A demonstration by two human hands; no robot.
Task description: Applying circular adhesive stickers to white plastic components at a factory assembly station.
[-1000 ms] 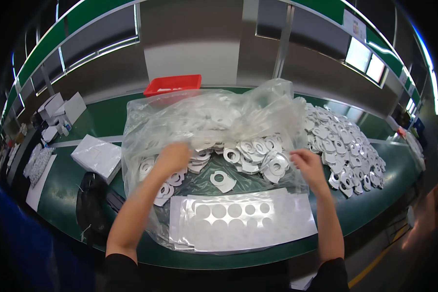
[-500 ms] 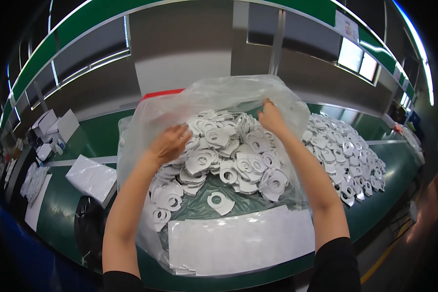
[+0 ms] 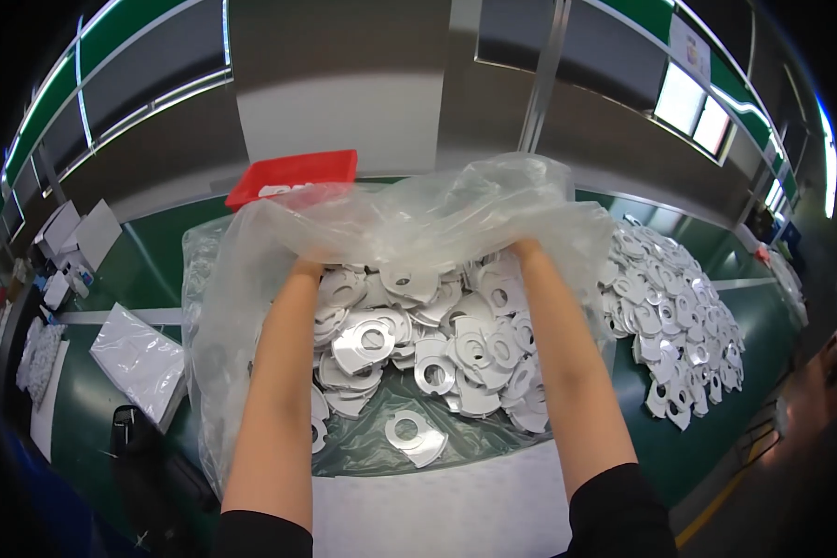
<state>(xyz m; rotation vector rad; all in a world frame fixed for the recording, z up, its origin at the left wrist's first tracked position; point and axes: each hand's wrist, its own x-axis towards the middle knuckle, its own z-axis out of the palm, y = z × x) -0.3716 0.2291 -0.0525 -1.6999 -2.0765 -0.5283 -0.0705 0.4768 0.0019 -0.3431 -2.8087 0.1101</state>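
A large clear plastic bag point(image 3: 465, 206) lies open toward me, its upper layer raised over a heap of flat white ring-shaped parts point(image 3: 355, 349). Both arms reach into it. My left hand point(image 3: 316, 258) is under the plastic at the back left of the heap, and my right hand point(image 3: 527, 247) is at the back right. The fingers of both are covered by the film and the parts, so what they grip is hidden. A single white part point(image 3: 427, 447) lies apart, nearer me. White rectangular sheets point(image 3: 437, 507) lie in front, between my forearms.
Behind the bag stands a red bin point(image 3: 293, 169) with some white pieces. Another pile of white parts point(image 3: 670, 325) covers the green table point(image 3: 763, 316) at right. A white plastic-wrapped package point(image 3: 139, 358), a black object point(image 3: 153, 474) and white boxes point(image 3: 88, 232) are at left.
Both hands have gone from above the heap to under the plastic at its back. The bag's upper layer has come down over them, uncovering more of the red bin.
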